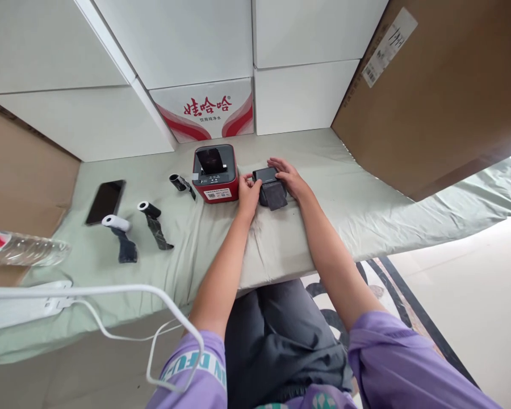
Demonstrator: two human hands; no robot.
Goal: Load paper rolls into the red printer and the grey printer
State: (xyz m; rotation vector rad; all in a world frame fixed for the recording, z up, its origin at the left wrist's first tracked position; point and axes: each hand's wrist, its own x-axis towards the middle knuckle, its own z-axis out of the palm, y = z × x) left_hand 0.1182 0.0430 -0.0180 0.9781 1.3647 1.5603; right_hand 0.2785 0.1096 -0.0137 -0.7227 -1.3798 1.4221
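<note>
Both hands (269, 183) flank black device (269, 180) (touching it) beside red printer (215, 174).

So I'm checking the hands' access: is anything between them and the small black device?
Nothing visible: the left hand and right hand already touch the small black device, beside the red printer.

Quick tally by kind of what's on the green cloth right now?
Printers: 1, red
Rolls with dark tails: 3
Phones: 1
Bottles: 1
Power strips: 1
Black device: 1, held by left hand and right hand
Total: 8
</note>
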